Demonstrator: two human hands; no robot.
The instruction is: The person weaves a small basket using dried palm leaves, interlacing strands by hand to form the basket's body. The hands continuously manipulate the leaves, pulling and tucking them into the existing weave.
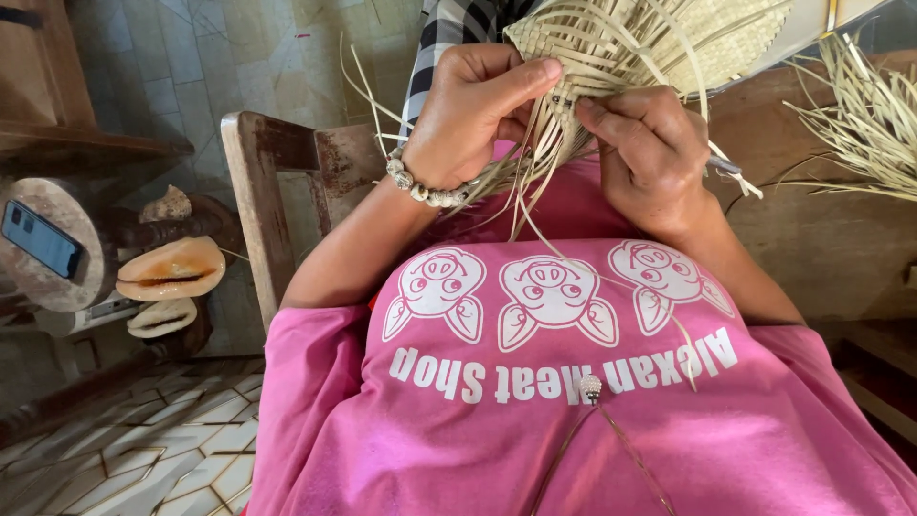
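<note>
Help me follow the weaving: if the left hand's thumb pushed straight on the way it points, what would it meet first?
Probably the woven mat: the left hand already has its thumb on the mat's edge, pointing toward the right hand.

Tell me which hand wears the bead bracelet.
The left hand, its thumb pressed on the woven mat; the right hand has a bare wrist.

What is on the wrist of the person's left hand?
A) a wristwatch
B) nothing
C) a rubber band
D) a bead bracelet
D: a bracelet of pale, rounded beads circles the wrist just below the left hand, which grips the woven straw piece.
</note>
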